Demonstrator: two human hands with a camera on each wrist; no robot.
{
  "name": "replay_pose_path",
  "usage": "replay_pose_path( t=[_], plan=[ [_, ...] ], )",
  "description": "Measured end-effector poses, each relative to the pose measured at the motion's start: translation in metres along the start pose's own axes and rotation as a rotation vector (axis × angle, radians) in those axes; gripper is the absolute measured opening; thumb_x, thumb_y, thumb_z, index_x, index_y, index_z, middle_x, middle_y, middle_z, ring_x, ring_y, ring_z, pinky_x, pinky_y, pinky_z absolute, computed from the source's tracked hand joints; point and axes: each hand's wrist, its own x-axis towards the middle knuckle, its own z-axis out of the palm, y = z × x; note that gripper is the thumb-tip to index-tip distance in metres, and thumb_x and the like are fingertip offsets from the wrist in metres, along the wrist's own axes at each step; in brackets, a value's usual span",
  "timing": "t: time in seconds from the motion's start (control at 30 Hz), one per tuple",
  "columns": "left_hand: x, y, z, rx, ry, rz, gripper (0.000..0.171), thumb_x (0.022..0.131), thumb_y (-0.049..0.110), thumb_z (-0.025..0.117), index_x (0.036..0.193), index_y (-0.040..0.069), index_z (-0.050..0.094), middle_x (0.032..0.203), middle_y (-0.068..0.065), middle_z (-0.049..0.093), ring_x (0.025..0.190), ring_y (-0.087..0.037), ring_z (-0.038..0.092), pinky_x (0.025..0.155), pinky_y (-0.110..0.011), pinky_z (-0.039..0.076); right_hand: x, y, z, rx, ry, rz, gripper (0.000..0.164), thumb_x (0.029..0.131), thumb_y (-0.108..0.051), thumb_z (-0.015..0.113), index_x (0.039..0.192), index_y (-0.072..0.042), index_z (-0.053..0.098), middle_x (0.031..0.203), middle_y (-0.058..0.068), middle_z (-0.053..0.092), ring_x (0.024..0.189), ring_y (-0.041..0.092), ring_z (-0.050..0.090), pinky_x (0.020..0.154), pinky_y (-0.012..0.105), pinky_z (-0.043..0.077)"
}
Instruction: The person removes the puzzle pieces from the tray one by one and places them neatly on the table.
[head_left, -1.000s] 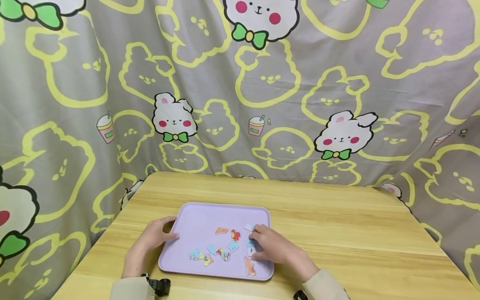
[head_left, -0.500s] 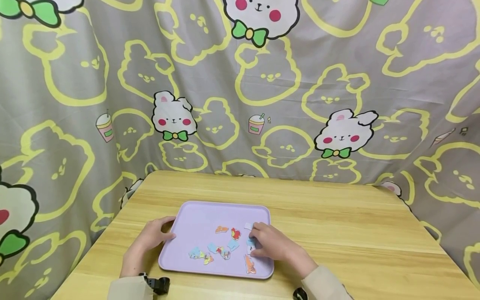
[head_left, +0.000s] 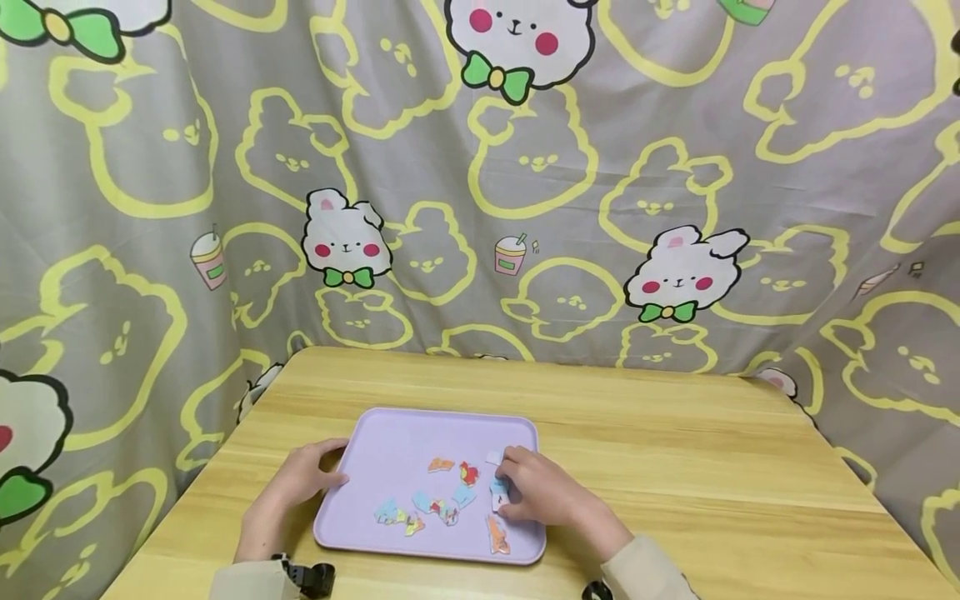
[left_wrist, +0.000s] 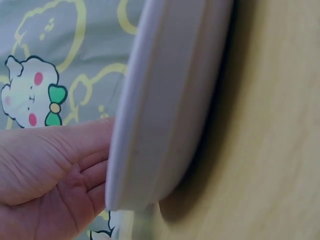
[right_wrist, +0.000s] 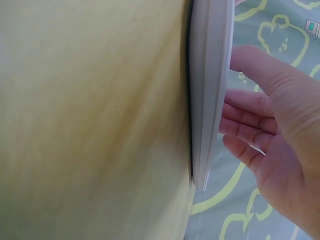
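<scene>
Nearest, two beige sleeves (head_left: 255, 581) come in over the near edge of the bench (head_left: 660, 442), a small black device (head_left: 315, 577) worn at the left cuff.

The left hand (head_left: 302, 477) lies beside the left edge of a lilac tray (head_left: 412, 433), wrist angled inward. Its thumb and index finger are spread wide apart, tips touching the tray's rim; the fingers are relaxed and have hold of nothing.

The right hand (head_left: 546, 490) reaches over the tray's right edge, palm down, thumb nearer the body. Its fingers are gently bent and parted from the thumb, with a light-blue and white piece (head_left: 499, 503) between. Whether they pinch it cannot be told.

On the tray are flat, irregular picture pieces. A long orange piece (head_left: 498, 536) is near the near right corner, just below the right thumb. Toward the middle of the near edge sit a blue-and-yellow group (head_left: 390, 511) and, just right of it, a blue-and-red group (head_left: 444, 507). Farther in are a red piece (head_left: 468, 474) and a small orange piece (head_left: 440, 464); a whitish piece (head_left: 494, 457) is by the right index fingertip.

Beyond the bench's far edge hangs a grey curtain (head_left: 551, 183) printed with yellow outlines and white rabbits.
</scene>
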Motion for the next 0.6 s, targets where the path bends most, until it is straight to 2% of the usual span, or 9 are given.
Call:
replay_pose_path(
  t=[0.13, 0.33, 0.6],
  plan=[
    [-0.0003, -0.0009, -0.0001, 0.003, 0.0, -0.002, 0.054, 0.083, 0.009, 0.075, 0.132, -0.006, 0.056, 0.135, -0.033, 0.055, 0.129, -0.052, 0.046, 0.107, -0.062, 0.04, -0.0001, 0.0005, 0.0002, 0.034, 0.023, 0.0, 0.041, 0.081, -0.034, 0.078, 0.109, -0.006, 0.07, 0.098, -0.004, 0.055, 0.084, 0.003, 0.047, 0.081, 0.022, 0.052],
    [0.0011, -0.002, -0.0005, 0.007, 0.001, 0.011, 0.054, 0.082, 0.01, 0.076, 0.131, -0.005, 0.057, 0.133, -0.033, 0.056, 0.127, -0.052, 0.048, 0.107, -0.062, 0.04, 0.0008, 0.0013, 0.0014, 0.096, 0.109, -0.035, 0.039, 0.08, -0.031, 0.078, 0.107, -0.005, 0.07, 0.099, -0.003, 0.059, 0.088, 0.005, 0.053, 0.085, 0.021, 0.054],
    [0.0014, -0.005, -0.0001, -0.004, 0.002, 0.004, 0.055, 0.082, 0.011, 0.076, 0.132, -0.004, 0.057, 0.134, -0.033, 0.055, 0.128, -0.053, 0.046, 0.107, -0.062, 0.04, 0.001, 0.0005, 0.0001, 0.328, 0.241, 0.015, 0.036, 0.078, -0.022, 0.08, 0.108, -0.007, 0.068, 0.103, -0.002, 0.061, 0.097, 0.014, 0.062, 0.089, 0.028, 0.056]
  ],
)
